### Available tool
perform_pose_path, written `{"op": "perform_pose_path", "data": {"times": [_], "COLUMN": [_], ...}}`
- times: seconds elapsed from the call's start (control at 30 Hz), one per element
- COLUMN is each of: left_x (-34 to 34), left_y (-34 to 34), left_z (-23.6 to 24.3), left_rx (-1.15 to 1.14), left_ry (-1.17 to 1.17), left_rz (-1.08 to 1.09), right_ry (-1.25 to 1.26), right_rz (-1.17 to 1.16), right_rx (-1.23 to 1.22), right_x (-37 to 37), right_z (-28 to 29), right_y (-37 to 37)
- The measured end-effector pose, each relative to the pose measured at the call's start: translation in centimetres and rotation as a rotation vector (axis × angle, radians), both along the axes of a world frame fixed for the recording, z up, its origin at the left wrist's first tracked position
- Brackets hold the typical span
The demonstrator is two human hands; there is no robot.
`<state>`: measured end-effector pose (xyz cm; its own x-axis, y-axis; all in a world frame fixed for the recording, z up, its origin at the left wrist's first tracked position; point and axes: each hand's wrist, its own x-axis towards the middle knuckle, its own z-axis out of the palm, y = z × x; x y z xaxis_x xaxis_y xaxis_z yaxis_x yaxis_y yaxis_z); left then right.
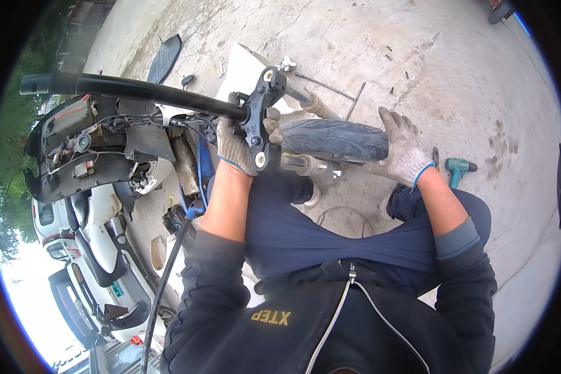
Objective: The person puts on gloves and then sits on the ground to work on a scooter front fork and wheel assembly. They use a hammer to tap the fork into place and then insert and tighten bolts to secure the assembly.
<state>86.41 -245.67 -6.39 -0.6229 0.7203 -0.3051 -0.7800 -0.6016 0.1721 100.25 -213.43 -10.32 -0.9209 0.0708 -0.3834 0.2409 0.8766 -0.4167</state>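
Note:
My left hand [235, 142], in a knitted work glove with a grey coating, is wrapped round the black fork clamp [254, 128] of a motorbike front fork. From that clamp a long black steering stem [137, 89] points left. Two fork legs [300, 163] run right from the clamp to either side of the front wheel's tyre [336, 138], which lies between my knees. My gloved right hand [403, 148] rests against the tyre's right end, fingers spread and stretched out. The tyre's lower side is hidden.
A partly stripped scooter body [81, 146] with loose wiring stands at the left, a white scooter [106, 262] nearer me. On the concrete lie a T-handle wrench [330, 89], a teal cordless drill [456, 169], a black panel [165, 59] and several small bolts.

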Motion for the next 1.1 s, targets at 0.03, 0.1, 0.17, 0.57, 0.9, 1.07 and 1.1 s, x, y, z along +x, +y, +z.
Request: {"op": "perform_pose_path", "data": {"times": [0.03,0.1,0.17,0.57,0.9,1.07,1.1], "left_x": [-0.2,-0.5,-1.1,-2.5,-2.3,-2.5,-2.5], "left_y": [0.0,0.3,0.7,0.3,-0.4,-0.5,-0.6], "left_z": [-0.3,-0.9,-1.4,-1.6,-1.6,-1.6,-1.6], "left_rx": [-0.017,0.031,0.035,-0.014,-0.036,-0.077,-0.08], "left_ry": [0.0,-0.029,-0.033,-0.034,-0.03,-0.038,-0.019], "left_rz": [0.003,-0.006,-0.016,-0.002,-0.004,0.003,0.017], "right_ry": [-0.052,-0.022,0.037,0.148,0.129,0.149,0.139], "right_rz": [0.047,-0.025,-0.155,-0.149,-0.097,-0.089,-0.093], "right_rx": [0.043,-0.028,-0.135,-0.152,-0.177,-0.196,-0.217], "right_x": [0.2,0.7,1.0,0.0,-0.7,-0.7,-0.7], "right_z": [-1.0,-3.1,-4.8,-5.9,-4.8,-5.4,-5.6], "right_y": [-0.2,-0.3,0.4,-0.4,-1.3,-1.3,-1.3]}}
